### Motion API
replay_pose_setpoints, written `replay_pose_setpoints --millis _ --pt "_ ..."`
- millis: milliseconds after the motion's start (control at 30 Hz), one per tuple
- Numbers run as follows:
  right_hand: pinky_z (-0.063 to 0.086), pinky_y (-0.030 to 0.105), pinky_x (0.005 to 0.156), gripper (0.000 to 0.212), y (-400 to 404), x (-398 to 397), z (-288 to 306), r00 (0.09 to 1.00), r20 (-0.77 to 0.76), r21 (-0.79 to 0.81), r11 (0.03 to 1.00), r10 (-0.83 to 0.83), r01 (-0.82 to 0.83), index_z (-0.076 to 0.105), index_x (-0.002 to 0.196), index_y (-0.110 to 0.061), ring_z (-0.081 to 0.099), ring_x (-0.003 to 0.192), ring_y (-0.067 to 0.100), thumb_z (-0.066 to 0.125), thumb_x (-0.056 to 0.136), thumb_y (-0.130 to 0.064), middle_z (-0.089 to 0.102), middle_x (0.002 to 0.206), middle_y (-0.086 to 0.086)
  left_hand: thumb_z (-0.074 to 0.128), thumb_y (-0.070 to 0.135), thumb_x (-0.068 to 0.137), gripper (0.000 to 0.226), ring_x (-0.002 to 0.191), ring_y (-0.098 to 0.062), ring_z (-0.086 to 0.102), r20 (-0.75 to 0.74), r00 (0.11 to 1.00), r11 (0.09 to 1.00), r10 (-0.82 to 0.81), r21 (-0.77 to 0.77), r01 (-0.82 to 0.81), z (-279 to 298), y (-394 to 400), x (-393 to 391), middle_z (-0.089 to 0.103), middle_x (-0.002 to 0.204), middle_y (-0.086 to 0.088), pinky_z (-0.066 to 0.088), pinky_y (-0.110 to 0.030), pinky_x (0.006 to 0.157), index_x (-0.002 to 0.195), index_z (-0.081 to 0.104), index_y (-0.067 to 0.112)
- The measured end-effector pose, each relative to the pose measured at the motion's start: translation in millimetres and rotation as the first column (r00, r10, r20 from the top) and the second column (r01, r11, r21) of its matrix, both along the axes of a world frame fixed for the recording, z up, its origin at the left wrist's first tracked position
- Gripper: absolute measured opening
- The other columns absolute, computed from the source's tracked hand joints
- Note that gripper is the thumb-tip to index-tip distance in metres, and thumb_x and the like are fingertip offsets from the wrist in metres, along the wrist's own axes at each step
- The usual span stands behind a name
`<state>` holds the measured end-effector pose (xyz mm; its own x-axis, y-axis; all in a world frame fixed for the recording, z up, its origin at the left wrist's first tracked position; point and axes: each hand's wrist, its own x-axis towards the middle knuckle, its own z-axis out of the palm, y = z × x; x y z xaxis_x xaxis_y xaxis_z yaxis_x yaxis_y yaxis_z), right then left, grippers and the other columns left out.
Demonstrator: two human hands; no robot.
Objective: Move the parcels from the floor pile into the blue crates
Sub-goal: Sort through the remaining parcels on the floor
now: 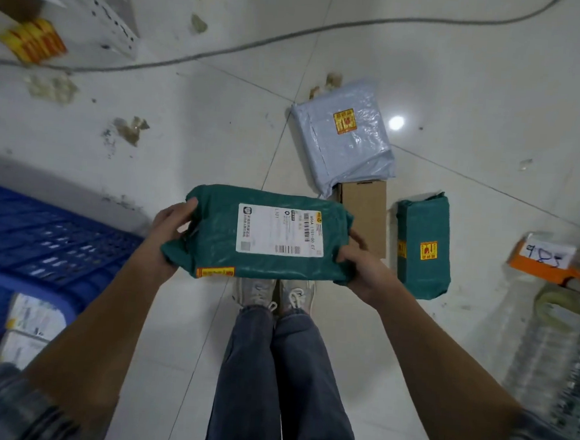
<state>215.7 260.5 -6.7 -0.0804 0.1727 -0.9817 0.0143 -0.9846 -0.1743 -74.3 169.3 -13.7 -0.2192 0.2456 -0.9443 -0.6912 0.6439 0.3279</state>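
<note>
At about nine o'clock from the held parcel sits the blue slatted plastic crate, its open lattice wall facing up and toward the camera, with what look like pale parcels already lying low inside it near its lower edge. The crate lies well apart from the hands, off to the person's left, so the left arm is the nearer one to it, and I judge the coming move to be a carry leftward.

The left hand grips the left end of the green plastic mailer parcel with a white shipping label. Its fingers curl over the top edge and its thumb presses the near face, closed on the crumpled wrap. The forearm runs up from seven o'clock, wrist bent slightly back.

The parcel is held off the floor, above the person's shoes, label upward. Its long axis runs from nine to three o'clock, roughly level and pointing toward the crate.

The right hand clamps the right end, fingers wrapped underneath and the thumb on top. Its forearm comes in from five o'clock.

On the white tiled floor what remains of the pile lies from one to three o'clock of the held parcel: a grey-blue plastic mailer bag overlapping a brown cardboard box, and a second, smaller green plastic-wrapped parcel just beside the box.
</note>
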Motion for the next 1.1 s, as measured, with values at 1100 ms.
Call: replay_pose_setpoints --millis 1100 --pt "0.047 0.023 0.065 0.009 -141.0 -329.2 141.4 0.642 0.238 0.432 0.513 0.729 -0.742 0.062 0.085 -0.017 0.06 0.077 0.013 0.057 0.091 -0.021 0.066 0.086 -0.002 0.033 0.038 0.1 0.045 0.11 -0.036 0.056 -0.786 0.616 0.928 -0.054 -0.268 -0.26 139.2 -261.8 -100.7 0.06 0.122 -0.017 0.041 -0.037 0.084 0.13 0.046 0.008"
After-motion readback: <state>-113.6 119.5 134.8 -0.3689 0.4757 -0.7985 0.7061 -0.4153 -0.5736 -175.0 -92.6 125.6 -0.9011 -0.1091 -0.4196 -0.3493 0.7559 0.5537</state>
